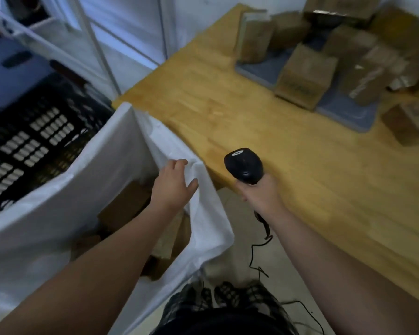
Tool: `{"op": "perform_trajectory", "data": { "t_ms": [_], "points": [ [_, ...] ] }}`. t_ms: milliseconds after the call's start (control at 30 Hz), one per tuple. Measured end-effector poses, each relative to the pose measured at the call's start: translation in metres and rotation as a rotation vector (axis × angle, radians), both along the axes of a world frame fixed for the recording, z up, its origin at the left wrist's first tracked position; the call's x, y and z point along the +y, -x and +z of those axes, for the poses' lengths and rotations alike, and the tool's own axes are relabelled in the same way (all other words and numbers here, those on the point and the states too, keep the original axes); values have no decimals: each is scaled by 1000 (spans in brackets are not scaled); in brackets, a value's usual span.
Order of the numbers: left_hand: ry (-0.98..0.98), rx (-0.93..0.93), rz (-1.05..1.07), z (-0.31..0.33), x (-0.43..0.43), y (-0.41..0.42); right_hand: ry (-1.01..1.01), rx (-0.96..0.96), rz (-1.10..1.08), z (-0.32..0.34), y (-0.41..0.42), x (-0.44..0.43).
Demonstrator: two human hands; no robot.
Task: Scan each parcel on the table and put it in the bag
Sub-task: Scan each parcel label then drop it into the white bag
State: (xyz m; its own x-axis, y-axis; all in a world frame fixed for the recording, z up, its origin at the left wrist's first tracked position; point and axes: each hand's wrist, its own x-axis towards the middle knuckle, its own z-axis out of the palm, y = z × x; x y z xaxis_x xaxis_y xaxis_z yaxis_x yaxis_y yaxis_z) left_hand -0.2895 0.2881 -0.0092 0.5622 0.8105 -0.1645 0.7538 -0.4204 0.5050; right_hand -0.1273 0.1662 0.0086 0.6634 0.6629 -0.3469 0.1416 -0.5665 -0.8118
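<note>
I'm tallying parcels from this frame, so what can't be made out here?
Head view only:
1. Bagged parcels: partly hidden by the left forearm and the bag wall; count unclear.
2. Parcels on the table: motion-blurred, labels unreadable; some cut by the right edge.
3. The scanner handle: covered by the right hand.

The scene is viewed from one head-worn wide-angle camera, angled forward and down, close above the near left corner of the worktop [228, 112].
</note>
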Motion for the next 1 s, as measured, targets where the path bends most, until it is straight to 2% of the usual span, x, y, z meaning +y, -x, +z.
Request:
{"op": "perform_trajectory", "data": {
  "t_ms": [333,567,800,900,1000],
  "points": [
    [-91,-86,-382,55,-28,-150,-52,-73,-394,48,-99,-89],
    [-108,-78,-495,61,-55,-250,-108,-116,-582,66,-186,-126],
    [-165,26,-428,76,-27,-352,-160,-59,-544,83,-294,-113],
    [-224,98,-355,84,-6,-391,-167,-64,-478,92,-340,-88],
    [-236,182,-274,78,9,-420,-166,13,-385,89,-366,-56]
  ]
}}
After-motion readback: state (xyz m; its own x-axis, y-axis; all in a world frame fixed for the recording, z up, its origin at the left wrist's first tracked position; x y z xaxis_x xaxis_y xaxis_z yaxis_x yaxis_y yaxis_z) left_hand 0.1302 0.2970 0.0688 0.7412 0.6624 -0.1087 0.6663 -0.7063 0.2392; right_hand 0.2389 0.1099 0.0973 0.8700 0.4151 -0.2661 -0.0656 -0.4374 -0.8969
